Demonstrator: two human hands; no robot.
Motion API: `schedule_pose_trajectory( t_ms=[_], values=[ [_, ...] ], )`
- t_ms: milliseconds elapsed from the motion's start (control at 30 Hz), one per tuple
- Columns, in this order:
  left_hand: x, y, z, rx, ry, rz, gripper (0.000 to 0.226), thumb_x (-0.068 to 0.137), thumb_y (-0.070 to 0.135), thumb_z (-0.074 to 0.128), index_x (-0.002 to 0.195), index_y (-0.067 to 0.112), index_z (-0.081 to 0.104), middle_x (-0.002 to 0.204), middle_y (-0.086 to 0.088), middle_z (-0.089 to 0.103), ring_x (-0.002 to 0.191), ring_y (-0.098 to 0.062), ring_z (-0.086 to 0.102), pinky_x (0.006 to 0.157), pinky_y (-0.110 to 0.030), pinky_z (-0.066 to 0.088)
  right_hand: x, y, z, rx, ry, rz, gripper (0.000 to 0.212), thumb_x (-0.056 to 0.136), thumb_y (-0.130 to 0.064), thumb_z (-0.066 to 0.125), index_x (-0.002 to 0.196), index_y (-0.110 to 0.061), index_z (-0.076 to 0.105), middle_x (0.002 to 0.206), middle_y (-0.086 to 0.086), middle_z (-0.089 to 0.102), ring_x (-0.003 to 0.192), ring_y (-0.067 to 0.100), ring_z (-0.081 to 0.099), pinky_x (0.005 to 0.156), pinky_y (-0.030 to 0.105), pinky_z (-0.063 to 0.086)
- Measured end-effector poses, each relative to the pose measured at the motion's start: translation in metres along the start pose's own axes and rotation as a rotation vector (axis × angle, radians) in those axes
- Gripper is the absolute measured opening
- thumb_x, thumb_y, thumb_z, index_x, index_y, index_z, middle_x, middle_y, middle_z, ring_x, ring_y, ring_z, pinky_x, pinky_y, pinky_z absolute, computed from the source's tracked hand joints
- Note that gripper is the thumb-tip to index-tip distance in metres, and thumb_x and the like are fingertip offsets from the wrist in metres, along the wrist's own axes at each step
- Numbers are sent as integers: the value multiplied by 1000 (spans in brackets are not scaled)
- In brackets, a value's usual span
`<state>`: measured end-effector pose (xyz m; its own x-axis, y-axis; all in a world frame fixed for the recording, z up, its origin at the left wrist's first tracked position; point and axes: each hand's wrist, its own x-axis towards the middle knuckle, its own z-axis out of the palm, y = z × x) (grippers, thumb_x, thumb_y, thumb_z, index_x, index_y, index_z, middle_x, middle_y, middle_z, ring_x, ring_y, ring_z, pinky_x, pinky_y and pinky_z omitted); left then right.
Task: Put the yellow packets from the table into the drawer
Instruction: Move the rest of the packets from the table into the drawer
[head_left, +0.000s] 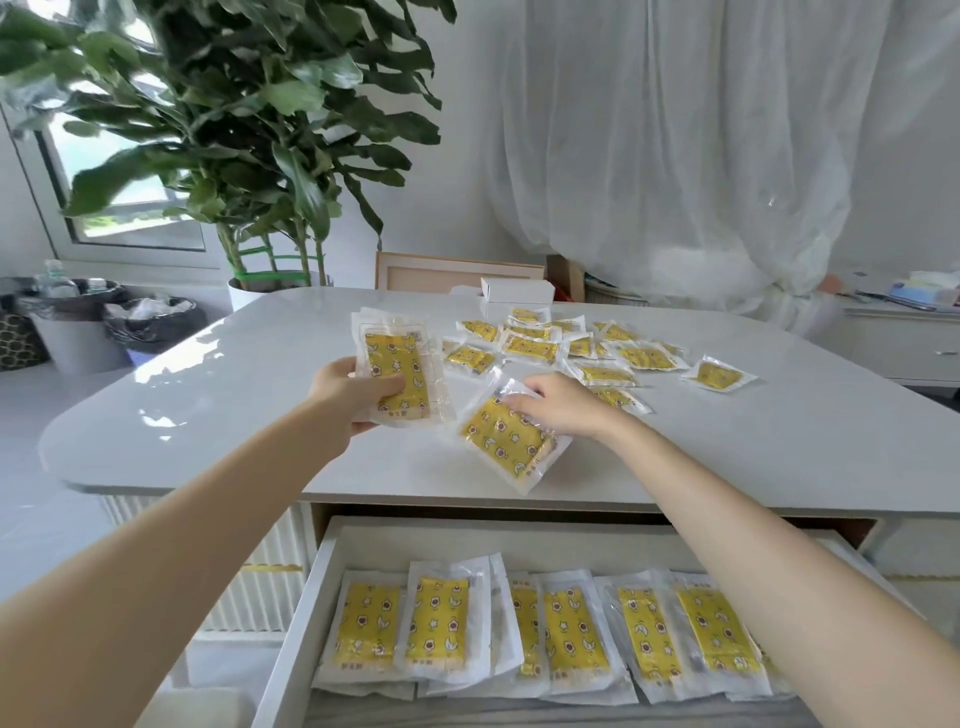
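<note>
Left hand (353, 395) grips a thin stack of clear-plastic packets w/ yellow star-and-moon print (397, 371), thumb across the front, fingers curled behind. The stack is held up over the front-middle of the glossy white table (208, 374), printed face showing, long axis approx front-to-back.

Right hand (561, 402) has fingers & thumb curled on the far end of one more yellow-print packet (506, 441), just right of the stack, near the table's front edge. That one sits diagonal: long axis runs far-left to near-right, near end pointing at the front edge. Can't tell if it's lifted or touching the top.

The loose yellow packets (587, 348) lie flat toward the far-right part of the table, at all angles, some overlapping. There's a plain white cardboard box (517, 289) at the far edge.

Below the front edge the white pull-out drawer (322, 571) is open, w/ a row of the same packets (566, 634) side by side & overlapping, long axes front-to-back.

Labels: small dark print at the near end of the yellow panels, too small/blurry to read. No brand legible.
</note>
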<state>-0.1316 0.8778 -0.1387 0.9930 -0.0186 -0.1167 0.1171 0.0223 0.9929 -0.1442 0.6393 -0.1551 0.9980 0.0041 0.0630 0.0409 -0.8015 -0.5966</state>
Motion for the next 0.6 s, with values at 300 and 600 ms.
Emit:
schedule_pose_trajectory(
  t_ms=[300, 600],
  values=[
    [-11, 3, 3, 2, -11, -22, 39, 83, 7, 69, 121, 8, 59, 106, -9, 67, 70, -14, 64, 52, -21, 50, 15, 1, 32, -115, 88, 292, 33, 96, -47, 38, 91, -15, 47, 95, 9, 51, 109, 30, 46, 90, 42, 42],
    [3, -1, -10, 18, 64, -52, 36, 84, 5, 68, 119, 6, 59, 111, -10, 66, 83, -21, 64, 68, -28, 51, 23, -21, 11, -275, -207, 312, 92, 66, -66, 72, 128, -2, 50, 127, 10, 56, 104, 24, 55, 79, 30, 42]
  ],
)
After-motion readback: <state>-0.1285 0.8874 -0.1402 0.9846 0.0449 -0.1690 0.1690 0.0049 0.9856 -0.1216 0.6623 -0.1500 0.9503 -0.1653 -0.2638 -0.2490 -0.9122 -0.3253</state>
